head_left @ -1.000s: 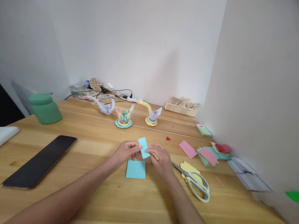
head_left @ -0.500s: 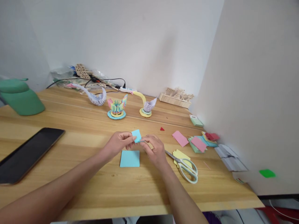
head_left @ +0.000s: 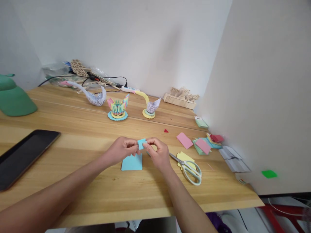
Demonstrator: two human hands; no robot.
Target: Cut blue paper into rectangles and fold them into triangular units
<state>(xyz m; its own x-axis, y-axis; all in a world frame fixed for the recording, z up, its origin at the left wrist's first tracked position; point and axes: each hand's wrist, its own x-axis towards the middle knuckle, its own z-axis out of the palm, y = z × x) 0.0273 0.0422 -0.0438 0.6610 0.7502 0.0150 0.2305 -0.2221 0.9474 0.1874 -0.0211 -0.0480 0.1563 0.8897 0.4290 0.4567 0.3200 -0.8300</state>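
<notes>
We take the larger blue paper (head_left: 132,163) on the table (head_left: 109,197) as our mark. Well to its left, the phone (head_left: 26,155) runs out of view, so its left end is lost to us, and beyond it the green container (head_left: 16,100) is cut off by the same edge. Just above the paper, our left hand (head_left: 123,149) pinches one side of the small blue slip (head_left: 141,144); the slip is held up beyond the paper's upper right corner and appears folded. Our right hand (head_left: 159,154), up and to the right of the paper, clamps the slip's other side, thumb on its face. We judge this a folding step; the next move calls for matching the edges and pressing the crease flat while the left hand steadies the slip. The slip's back and the fingers behind it are hidden, and we cannot make out the fold line. Further right of the paper, the scissors (head_left: 181,162) lie across the yellow slips (head_left: 186,157), masking some of them.
</notes>
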